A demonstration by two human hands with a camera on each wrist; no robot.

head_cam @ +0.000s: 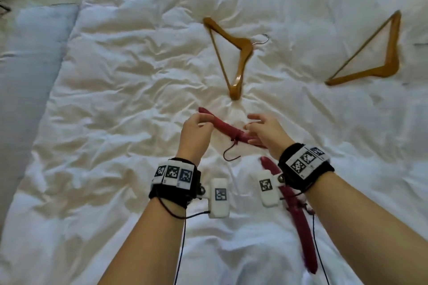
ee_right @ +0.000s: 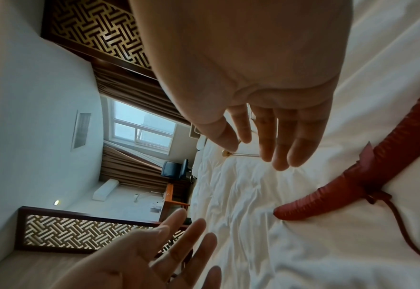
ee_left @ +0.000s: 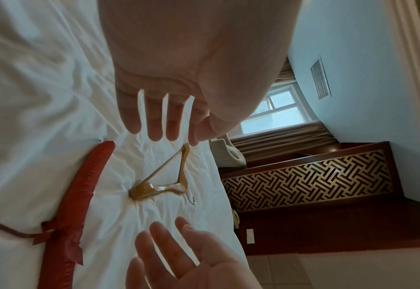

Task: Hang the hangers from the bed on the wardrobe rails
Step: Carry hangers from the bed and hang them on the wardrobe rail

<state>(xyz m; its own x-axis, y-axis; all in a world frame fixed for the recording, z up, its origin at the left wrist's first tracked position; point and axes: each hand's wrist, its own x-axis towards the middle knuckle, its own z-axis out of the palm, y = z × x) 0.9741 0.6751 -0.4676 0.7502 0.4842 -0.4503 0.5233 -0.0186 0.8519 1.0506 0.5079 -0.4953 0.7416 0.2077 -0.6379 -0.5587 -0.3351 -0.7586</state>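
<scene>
On the bed (head_cam: 115, 99), reaching for red padded hanger (head_cam: 228, 128); left hand (head_cam: 196, 133) and right hand (head_cam: 266, 133) spread, holding nothing; next, grasping it.

I had the bed (head_cam: 139, 76) under me, its white duvet rumpled and creased all over. Four hangers lay on it. Nearest, a red padded hanger (head_cam: 298, 222) stretched lengthwise along the cover, partly hidden behind my wrist gear. Just beyond it a second red padded hanger (head_cam: 225, 126) sat crosswise, dark hook (head_cam: 231, 152) curling back toward me. Further up, a wooden hanger (head_cam: 240, 58) lay flat with its metal hook pointing right, and well apart to the right I saw another wooden hanger (head_cam: 382, 60), also flat on the duvet.
</scene>
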